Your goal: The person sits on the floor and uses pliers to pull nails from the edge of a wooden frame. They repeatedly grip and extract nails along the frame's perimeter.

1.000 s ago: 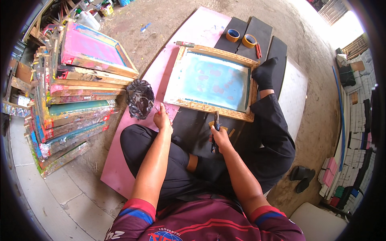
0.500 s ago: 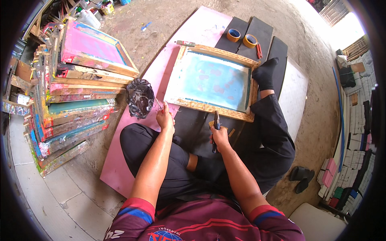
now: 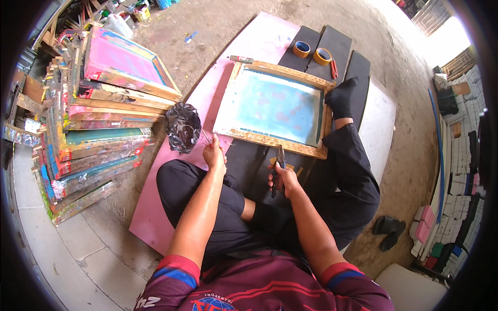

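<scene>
In my right hand (image 3: 283,180) is a pair of pliers (image 3: 280,155), its jaws pointing away from me near the front edge of a wooden screen-printing frame (image 3: 280,142). The frame lies flat, with pale blue mesh (image 3: 275,106) showing faint pinkish marks. My left hand (image 3: 213,155) is closed in a pinch, thumb pointing forward, by the frame's near left corner. Something thin and pale shows at its fingertips, too small to name. Just left of that hand sits a crumpled black plastic bag (image 3: 183,128).
A tall stack of paint-stained frames (image 3: 111,98) stands at left. Two tape rolls (image 3: 322,56) and a red-handled tool (image 3: 334,69) lie beyond the frame on dark boards (image 3: 332,41). A small tube-like item (image 3: 241,59) rests at its far left corner. Black sandals (image 3: 389,225) lie right.
My right hand has shifted its grip on the pliers, whose handles now look spread farther apart. My left hand keeps its pinch nearly in place. The whole view has shifted slightly.
</scene>
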A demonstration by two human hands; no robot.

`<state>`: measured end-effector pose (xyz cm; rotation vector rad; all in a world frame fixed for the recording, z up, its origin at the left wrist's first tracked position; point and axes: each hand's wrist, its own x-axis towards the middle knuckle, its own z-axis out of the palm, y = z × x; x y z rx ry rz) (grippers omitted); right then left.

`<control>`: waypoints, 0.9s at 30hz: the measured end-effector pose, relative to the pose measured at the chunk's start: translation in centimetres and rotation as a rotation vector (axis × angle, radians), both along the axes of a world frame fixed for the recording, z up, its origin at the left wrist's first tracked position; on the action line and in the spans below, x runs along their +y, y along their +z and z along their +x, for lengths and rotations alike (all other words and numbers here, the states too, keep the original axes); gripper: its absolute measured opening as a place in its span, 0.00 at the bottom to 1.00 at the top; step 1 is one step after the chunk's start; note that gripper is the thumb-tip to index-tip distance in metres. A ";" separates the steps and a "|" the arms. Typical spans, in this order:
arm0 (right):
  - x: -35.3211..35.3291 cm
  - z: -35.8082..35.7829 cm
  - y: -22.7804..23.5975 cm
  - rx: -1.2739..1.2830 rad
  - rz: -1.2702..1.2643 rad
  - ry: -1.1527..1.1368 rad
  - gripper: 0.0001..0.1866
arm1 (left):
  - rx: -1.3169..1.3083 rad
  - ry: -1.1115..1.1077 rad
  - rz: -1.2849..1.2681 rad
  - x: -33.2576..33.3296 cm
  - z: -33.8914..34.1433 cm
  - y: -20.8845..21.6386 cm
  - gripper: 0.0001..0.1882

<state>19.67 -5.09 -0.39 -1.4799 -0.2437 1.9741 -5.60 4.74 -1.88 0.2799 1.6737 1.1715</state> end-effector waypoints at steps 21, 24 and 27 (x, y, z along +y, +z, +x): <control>0.8 -3.3 3.5 -0.009 0.144 0.421 0.18 | 0.211 -0.724 0.390 -1.8 2.6 -2.0 0.11; 1.4 -1.7 4.7 -0.070 0.112 0.474 0.19 | 0.300 -0.686 0.502 -1.6 2.8 -3.0 0.10; 1.7 0.9 5.2 -0.088 0.104 0.470 0.22 | 0.194 -0.579 0.335 -1.1 2.3 -1.6 0.10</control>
